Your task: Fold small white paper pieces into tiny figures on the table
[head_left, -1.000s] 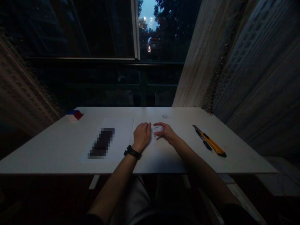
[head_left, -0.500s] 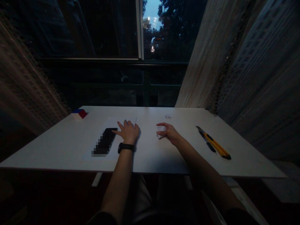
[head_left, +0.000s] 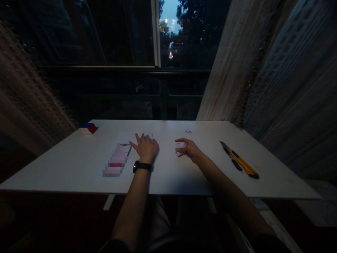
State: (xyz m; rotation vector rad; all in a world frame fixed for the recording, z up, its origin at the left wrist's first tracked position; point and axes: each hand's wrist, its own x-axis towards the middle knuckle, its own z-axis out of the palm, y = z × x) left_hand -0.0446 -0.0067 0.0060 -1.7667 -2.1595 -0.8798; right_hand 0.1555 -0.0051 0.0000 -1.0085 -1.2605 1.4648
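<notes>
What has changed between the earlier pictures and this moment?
The left hand has moved left, to the upper end of the phone, whose dark screen is now lit. The right hand still holds the folded paper; the cube and yellow cutter stayed put.

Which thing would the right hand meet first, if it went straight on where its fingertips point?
Probably the left hand, across the white tabletop, though depth is hard to judge.

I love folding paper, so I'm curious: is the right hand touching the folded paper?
Touching: the head view shows the right hand holding the folded paper, thumb across it.
</notes>
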